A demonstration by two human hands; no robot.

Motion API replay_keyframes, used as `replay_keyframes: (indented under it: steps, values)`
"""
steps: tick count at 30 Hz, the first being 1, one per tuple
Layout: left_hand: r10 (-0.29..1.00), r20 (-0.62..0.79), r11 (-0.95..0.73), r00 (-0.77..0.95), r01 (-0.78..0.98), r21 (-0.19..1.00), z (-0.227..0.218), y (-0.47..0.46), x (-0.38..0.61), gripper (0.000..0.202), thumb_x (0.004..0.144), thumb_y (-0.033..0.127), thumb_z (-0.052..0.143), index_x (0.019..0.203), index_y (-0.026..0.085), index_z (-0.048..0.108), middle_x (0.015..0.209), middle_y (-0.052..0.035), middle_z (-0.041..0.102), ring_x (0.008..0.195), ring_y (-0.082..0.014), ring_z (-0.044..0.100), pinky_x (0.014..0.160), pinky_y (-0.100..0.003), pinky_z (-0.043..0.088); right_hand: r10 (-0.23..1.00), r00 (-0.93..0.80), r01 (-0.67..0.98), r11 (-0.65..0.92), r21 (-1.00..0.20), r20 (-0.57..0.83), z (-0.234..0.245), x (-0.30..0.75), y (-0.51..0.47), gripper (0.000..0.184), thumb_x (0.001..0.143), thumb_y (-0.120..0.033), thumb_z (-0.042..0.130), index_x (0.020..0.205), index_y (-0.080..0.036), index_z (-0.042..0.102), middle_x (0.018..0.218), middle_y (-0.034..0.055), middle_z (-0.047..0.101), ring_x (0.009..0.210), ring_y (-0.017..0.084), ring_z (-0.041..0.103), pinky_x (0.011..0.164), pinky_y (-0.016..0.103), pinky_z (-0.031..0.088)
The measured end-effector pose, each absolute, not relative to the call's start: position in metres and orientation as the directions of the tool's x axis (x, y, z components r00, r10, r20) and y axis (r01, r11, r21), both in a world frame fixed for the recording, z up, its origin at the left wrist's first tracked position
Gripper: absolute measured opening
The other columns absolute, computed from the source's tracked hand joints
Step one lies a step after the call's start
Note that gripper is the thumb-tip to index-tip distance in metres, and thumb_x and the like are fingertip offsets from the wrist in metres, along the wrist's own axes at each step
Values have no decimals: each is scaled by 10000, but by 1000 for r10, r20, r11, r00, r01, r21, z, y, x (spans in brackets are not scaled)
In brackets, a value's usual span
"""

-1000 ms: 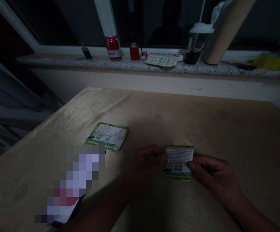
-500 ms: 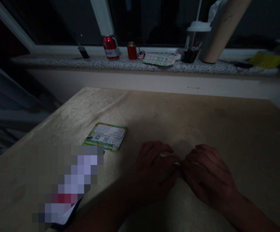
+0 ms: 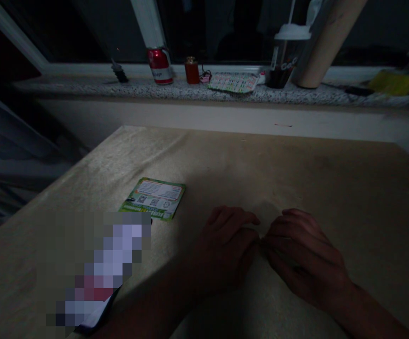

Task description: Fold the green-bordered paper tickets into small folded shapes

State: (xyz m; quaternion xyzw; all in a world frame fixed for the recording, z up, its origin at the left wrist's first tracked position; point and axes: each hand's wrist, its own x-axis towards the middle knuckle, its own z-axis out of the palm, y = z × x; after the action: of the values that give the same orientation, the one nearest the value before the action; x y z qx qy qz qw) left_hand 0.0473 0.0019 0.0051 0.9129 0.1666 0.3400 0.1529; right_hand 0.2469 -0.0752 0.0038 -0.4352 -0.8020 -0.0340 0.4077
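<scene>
Lower centre: left hand [image 3: 227, 247] and right hand [image 3: 308, 259] are sitting curled, close together; grip hidden, cannot tell. Green cards [image 3: 155, 197] are lying centre-left.

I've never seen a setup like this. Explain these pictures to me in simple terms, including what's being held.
There is no machine here: these are a person's two bare hands. Every picture comes from one camera worn on the head, looking forward and down. The left hand and right hand are together above a tabletop, fingertips meeting; whatever they may hold is hidden. Left of them lies a green printed card, perhaps a small stack, and nearer the camera a phone-like device, mostly pixelated. Beyond, a windowsill bears a red can and a lidded cup, among other things.
</scene>
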Motion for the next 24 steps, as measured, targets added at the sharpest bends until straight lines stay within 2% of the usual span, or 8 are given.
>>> replay_keyframes:
  steps: [9,14,19,22,24]
  values:
    - [431,514,-885,741,236,401,12,8,42,47,947,143,568,967,165,605,1157,-77,665,1076,-215,571,966,-391,405,715,-190,689,585,-428,672,15,247,-76,231,814,-24,717,962,-200,689,822,28,708,804,208,653,804,450,530]
    - [465,534,-866,706,239,439,12,16,35,75,937,120,574,991,172,583,1162,-71,638,1090,-213,554,965,-395,408,759,-119,659,542,-520,640,12,253,-79,247,823,-14,704,974,-210,710,856,38,695,853,225,652,775,427,535]
    - [511,568,-808,645,135,573,7,14,34,118,915,113,589,1006,187,590,1106,-69,633,1068,-201,574,923,-352,477,784,-67,611,522,-596,617,14,251,-80,242,835,-10,692,964,-214,710,855,39,686,860,224,648,751,403,535]
    - [579,540,-735,611,105,669,4,10,37,162,887,145,649,1043,176,621,1040,-68,665,980,-191,627,856,-326,509,794,-51,578,519,-630,606,15,248,-79,223,836,-14,694,934,-213,713,838,36,680,849,217,642,750,395,536]
    - [598,524,-714,606,104,693,3,9,38,122,892,161,667,1013,169,655,943,-51,686,886,-175,647,800,-305,511,808,-42,561,506,-655,588,13,248,-78,206,839,-24,701,919,-213,721,835,38,682,852,216,643,741,383,537]
